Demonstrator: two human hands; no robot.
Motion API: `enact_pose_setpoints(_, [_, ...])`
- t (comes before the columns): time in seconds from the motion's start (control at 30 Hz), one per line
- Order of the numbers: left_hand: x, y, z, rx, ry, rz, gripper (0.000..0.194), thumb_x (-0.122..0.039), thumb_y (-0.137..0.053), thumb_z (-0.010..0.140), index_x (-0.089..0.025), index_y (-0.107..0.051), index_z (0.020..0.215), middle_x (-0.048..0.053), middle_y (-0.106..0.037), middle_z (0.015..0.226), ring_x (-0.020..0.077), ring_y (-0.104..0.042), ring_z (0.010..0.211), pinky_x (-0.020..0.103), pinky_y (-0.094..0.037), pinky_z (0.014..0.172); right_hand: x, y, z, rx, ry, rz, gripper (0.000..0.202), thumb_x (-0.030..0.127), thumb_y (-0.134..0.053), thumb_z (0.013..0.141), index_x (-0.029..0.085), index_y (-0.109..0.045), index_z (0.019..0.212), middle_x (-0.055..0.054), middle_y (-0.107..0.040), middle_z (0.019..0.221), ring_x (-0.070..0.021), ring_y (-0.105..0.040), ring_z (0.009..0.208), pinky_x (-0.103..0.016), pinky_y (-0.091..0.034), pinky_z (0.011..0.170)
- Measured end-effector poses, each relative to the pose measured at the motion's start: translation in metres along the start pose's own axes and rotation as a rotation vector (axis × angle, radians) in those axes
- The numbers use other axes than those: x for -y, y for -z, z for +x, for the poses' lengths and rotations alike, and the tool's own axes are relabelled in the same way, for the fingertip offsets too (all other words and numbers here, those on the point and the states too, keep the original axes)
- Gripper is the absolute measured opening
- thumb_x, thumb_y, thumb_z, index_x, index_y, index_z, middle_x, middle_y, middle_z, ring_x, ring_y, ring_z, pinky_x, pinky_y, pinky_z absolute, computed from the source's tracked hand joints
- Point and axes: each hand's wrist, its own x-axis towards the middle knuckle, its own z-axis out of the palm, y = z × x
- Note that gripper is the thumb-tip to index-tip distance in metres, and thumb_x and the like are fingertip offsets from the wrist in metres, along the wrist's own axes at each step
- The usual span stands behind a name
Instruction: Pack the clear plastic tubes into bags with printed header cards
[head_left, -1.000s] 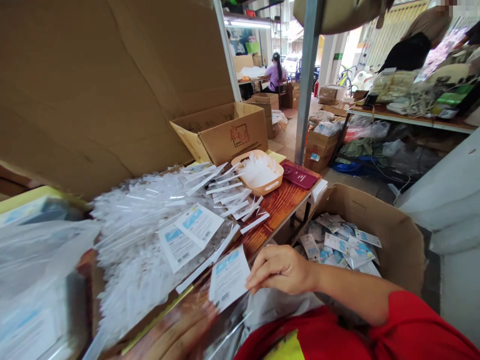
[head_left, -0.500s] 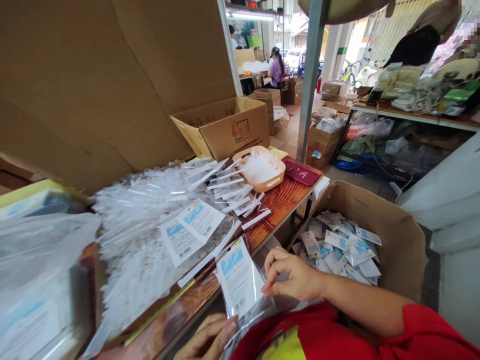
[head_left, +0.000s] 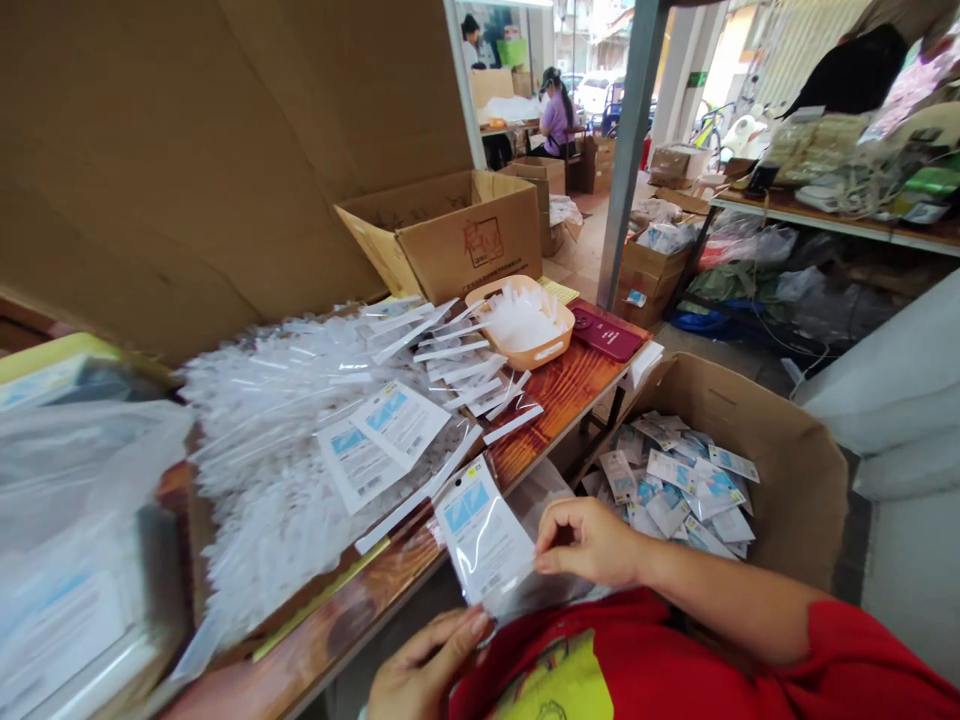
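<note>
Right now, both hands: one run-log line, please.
left hand: pinching clear packet at near end | right hand: beside packet's edge, contact unclear | nearby: right-side cardboard box holding similar packets

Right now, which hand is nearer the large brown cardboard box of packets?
Right: your right hand is left of the box; your left hand is farther left, at the edge of a clear plastic packet.
</note>
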Motion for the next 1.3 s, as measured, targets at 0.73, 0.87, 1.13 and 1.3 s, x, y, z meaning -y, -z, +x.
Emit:
enact_pose_setpoints(0.73, [0.005, -0.009, -0.002, 0.111, 0.244, -0.305, 0.04, -0.034, -0.102, 0.038, -0.013, -0.072, 0.056, 0.006, -0.075, 0.062, 0.0098, -0.065, 0.056, 0.02, -0.052, 0.057, 0.017, -0.007, -0.007, -0.167, -0.026, -0.206, 0.031, 0.047, -0.086, 0.073, 0.021, -0.073, 0.062, -0.005, -0.071, 0.067, -0.0154, -0.064, 0.06, -0.027, -0.052, 0.056])
enact_pose_setpoints(0.87, [0.004, -0.01, -0.002, 0.113, 0.255, -0.317, 0.042, -0.035, -0.102, 0.036, -0.013, -0.073, 0.057, 0.005, -0.073, 0.059, 0.0094, -0.065, 0.054, 0.019, -0.052, 0.056, 0.016, -0.008, -0.007, -0.185, -0.04, -0.213, 0.036, 0.051, -0.086, 0.073, 0.021, -0.069, 0.06, -0.004, -0.068, 0.065, -0.0153, -0.062, 0.058, -0.028, -0.049, 0.055])
enact_pose_setpoints(1.13, [0.003, -0.012, -0.003, 0.116, 0.286, -0.362, 0.043, -0.03, -0.102, 0.038, -0.012, -0.07, 0.059, 0.004, -0.072, 0.058, 0.0096, -0.066, 0.055, 0.018, -0.053, 0.056, 0.015, -0.009, -0.008, -0.201, -0.051, -0.269, 0.037, 0.048, -0.084, 0.075, 0.021, -0.064, 0.06, -0.004, -0.066, 0.066, -0.0156, -0.06, 0.06, -0.03, -0.048, 0.058])
enact_pose_setpoints(1.3, [0.003, -0.016, -0.001, 0.13, 0.324, -0.399, 0.043, -0.023, -0.101, 0.044, -0.013, -0.061, 0.057, 0.002, -0.07, 0.057, 0.0087, -0.066, 0.055, 0.015, -0.053, 0.053, 0.007, -0.012, -0.011, -0.233, -0.037, -0.341, 0.034, 0.045, -0.079, 0.079, 0.021, -0.061, 0.064, -0.002, -0.063, 0.065, -0.0144, -0.058, 0.059, -0.029, -0.046, 0.057])
